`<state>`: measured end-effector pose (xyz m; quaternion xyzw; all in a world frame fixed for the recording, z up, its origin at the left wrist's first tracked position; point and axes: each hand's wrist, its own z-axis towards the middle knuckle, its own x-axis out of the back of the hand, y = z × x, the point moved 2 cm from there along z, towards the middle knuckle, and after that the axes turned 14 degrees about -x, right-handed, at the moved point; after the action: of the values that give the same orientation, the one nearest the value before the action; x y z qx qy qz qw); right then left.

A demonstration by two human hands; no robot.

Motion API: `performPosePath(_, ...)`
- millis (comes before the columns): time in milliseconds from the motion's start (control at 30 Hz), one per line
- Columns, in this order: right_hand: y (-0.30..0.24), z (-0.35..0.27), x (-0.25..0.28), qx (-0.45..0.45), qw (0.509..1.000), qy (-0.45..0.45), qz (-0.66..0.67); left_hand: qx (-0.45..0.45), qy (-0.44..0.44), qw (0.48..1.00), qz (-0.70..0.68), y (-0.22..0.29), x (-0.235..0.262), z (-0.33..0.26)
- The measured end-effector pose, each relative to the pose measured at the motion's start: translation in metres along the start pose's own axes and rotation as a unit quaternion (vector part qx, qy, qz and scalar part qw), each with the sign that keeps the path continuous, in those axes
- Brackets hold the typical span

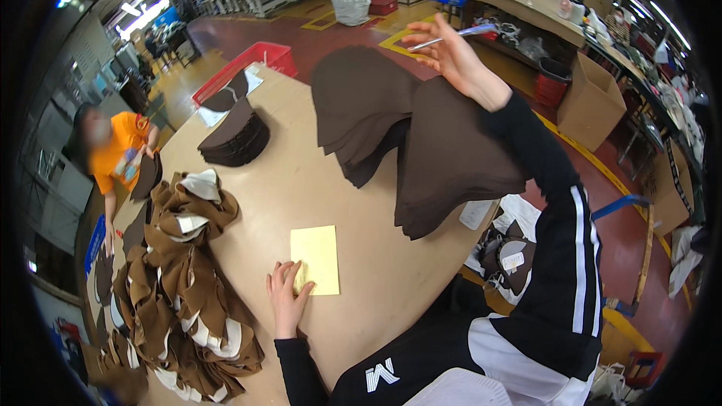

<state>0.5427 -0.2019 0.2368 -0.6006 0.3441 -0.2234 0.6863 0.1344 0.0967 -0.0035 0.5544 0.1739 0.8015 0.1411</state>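
From where I steer, my left hand (pixel 288 299) has its fingers spread and slightly bent over the lower left corner of a square yellow sheet of paper (pixel 320 252), gripping nothing, only resting there on the tan, smooth-topped table (pixel 256 203). My right hand (pixel 450 53) is raised well beyond and to the right of it, loosely closed around a slim blue-and-silver pen (pixel 474 31); I can't tell which fingers carry the pressure. Just in front of that hand sits a broad dark-brown stack of curved, cloth-like panels (pixel 357 98), and nearer me, under the line of its forearm, a second dark-brown stack of tapered panels (pixel 459 158) overlaps it. Far ahead of my left hand is a smaller dark-brown stack of crescent-shaped pieces (pixel 237 135); to its left spreads a loose heap of brown and white fabric (pixel 188 278). I judge the paper feather-light and easily creased, best pinned flat at a corner or lifted by its free upper edge. The pen should be light and stiff, steadiest pinched near the tip. The panels look soft, their layers liable to slide, so I'd support a stack from beneath with both hands.
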Motion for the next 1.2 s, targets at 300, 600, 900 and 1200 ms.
performPosePath(300,0.136,-0.116,-0.207,0.126,0.910,-0.344,-0.196,-0.006,-0.013,1.000,0.001,-0.012,-0.009,-0.005)
performPosePath(600,0.302,-0.048,-0.247,-0.118,0.942,-0.245,-0.197,0.020,-0.022,0.999,0.013,-0.008,-0.004,-0.001)
performPosePath(900,0.314,-0.043,-0.236,-0.124,0.931,-0.198,-0.279,0.021,-0.032,0.999,0.006,-0.006,-0.004,0.001)
performPosePath(1200,0.311,-0.044,-0.237,-0.105,0.925,-0.217,-0.292,0.023,-0.032,0.999,0.008,-0.006,-0.004,0.002)
